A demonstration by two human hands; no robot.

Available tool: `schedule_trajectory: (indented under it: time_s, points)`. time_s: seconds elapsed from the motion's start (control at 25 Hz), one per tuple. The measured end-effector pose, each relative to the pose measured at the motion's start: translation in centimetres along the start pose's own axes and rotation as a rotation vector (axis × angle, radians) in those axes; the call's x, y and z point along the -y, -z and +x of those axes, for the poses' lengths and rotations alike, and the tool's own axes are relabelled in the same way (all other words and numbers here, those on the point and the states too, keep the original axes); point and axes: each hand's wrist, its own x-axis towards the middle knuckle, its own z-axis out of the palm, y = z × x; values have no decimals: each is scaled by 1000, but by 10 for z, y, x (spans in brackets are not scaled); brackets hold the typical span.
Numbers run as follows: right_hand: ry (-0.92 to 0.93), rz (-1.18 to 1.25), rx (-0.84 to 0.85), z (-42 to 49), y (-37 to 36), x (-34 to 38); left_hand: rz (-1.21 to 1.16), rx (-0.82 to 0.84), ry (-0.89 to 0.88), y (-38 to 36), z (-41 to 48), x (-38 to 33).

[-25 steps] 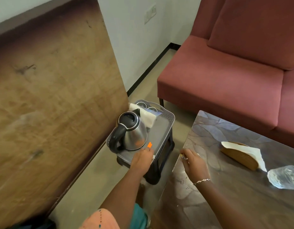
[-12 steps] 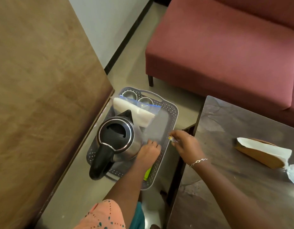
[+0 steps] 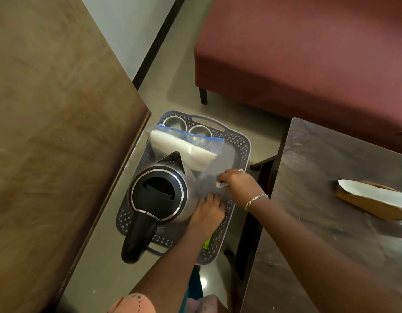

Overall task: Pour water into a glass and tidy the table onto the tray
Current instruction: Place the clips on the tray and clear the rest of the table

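Note:
A grey perforated tray (image 3: 241,145) sits low between the wooden panel and the dark table. On it stand a steel kettle (image 3: 158,195) with a black lid and handle, two small steel cups (image 3: 200,132) at the far end, and a clear zip bag (image 3: 186,147) with white folded paper inside. My left hand (image 3: 206,211) rests on the tray floor right beside the kettle, over a green-yellow item (image 3: 206,242) that it partly hides. My right hand (image 3: 238,184) hovers over the tray's right side, pinching a small white and yellow object (image 3: 219,184).
The dark marbled table (image 3: 319,222) fills the right side and carries a brown paper packet (image 3: 371,199) with a white flap. A red sofa (image 3: 297,46) stands behind. A large wooden panel (image 3: 48,132) lies along the left. Pale floor shows around the tray.
The view has tilted down and closer over the tray. My right hand moved from the table edge to over the tray with the small object. My left hand stays beside the kettle.

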Motion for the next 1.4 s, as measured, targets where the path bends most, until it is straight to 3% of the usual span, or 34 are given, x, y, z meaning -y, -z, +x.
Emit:
schedule_trajectory:
  time_s: [0.24, 0.76, 0.84, 0.96, 1.16, 1.4]
  points:
    - [-25, -186, 149, 27, -23, 15, -141, -121, 45, -18, -25, -8]
    - [-40, -259, 192, 29, -32, 17, -252, -66, 215, -22, -31, -8]
    - [-38, -217, 122, 22, -26, 14, -276, -17, 229, -19, -34, -8]
    - [-71, -127, -127, -1, -20, 8, -208, 18, 196, -11, -40, -6]
    - [-66, -119, -653, -66, -22, -10, -68, -173, 162, 12, -59, -19]
    - [-88, -205, -850, -198, -39, -50, 11, -199, 57, 39, -99, -92]
